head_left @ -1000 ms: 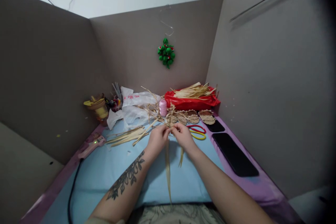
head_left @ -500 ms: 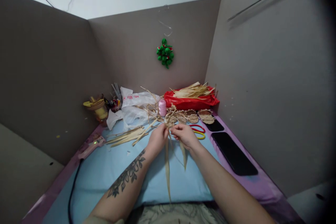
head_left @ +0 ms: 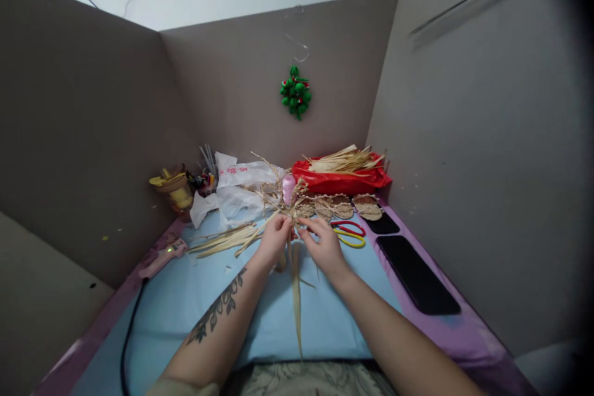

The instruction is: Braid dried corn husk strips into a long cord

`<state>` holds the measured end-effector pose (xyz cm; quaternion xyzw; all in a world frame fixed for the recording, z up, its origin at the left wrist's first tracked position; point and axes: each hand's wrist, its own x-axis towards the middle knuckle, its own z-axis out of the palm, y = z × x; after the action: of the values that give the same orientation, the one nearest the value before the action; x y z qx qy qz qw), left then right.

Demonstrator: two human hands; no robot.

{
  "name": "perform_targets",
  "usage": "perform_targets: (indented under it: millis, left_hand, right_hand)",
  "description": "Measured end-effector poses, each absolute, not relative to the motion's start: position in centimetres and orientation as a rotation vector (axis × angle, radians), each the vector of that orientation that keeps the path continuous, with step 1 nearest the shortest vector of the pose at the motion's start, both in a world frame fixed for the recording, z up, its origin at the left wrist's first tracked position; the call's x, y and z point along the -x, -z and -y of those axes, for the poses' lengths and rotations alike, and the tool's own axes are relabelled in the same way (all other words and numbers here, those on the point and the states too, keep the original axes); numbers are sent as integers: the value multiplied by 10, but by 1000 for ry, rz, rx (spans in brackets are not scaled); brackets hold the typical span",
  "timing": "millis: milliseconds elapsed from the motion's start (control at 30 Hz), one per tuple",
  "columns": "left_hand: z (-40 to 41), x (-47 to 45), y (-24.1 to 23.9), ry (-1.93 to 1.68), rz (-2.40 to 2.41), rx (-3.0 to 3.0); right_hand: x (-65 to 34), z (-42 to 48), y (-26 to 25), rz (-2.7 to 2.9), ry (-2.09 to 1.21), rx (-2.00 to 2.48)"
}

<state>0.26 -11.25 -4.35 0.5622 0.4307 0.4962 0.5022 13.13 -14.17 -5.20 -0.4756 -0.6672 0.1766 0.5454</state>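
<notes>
— What are the hands on?

— Both meet over the blue mat (head_left: 185, 297) on the counter. The left hand (head_left: 273, 241) is clenched on the top of a bundle of straw strips (head_left: 295, 297), its fingers pinched around the gathered end; the right hand (head_left: 325, 246) has its fingers curled on the same knot of strips from the other side. The long loose tails hang down the mat toward the person's lap.

— How far along does it look?

— Early, I'd judge – the strips in hand are only gathered at one end, with nothing woven below the grip. Just beyond the hands lies a row of finished woven straw pieces (head_left: 343, 207), so several look done already, and plenty of stock is left: a loose pile of straw (head_left: 229, 238) to the left and more in the red bag (head_left: 343, 179) at the back.

— Anything else close by?

— A pink thread spool (head_left: 288, 187) just behind the hands, red and yellow bands (head_left: 349, 234) to the right, two dark phones (head_left: 415, 275) along the right edge, and a pink glue gun (head_left: 162, 257) at far left
</notes>
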Motion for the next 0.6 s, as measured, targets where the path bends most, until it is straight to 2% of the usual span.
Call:
perform_targets:
  millis: [200,400,600]
  left_hand:
    - [119,-7,41,-1072,-1098,-1582]
    - [118,0,40,-1080,-1253,-1941]
    - [112,8,39,-1027,-1090,-1854]
  right_hand:
    - [-135,123,64,1323,-1084,1030]
    - [-136,123,64,1346,-1014,1115]
    - [-136,122,65,1414,-945,1141]
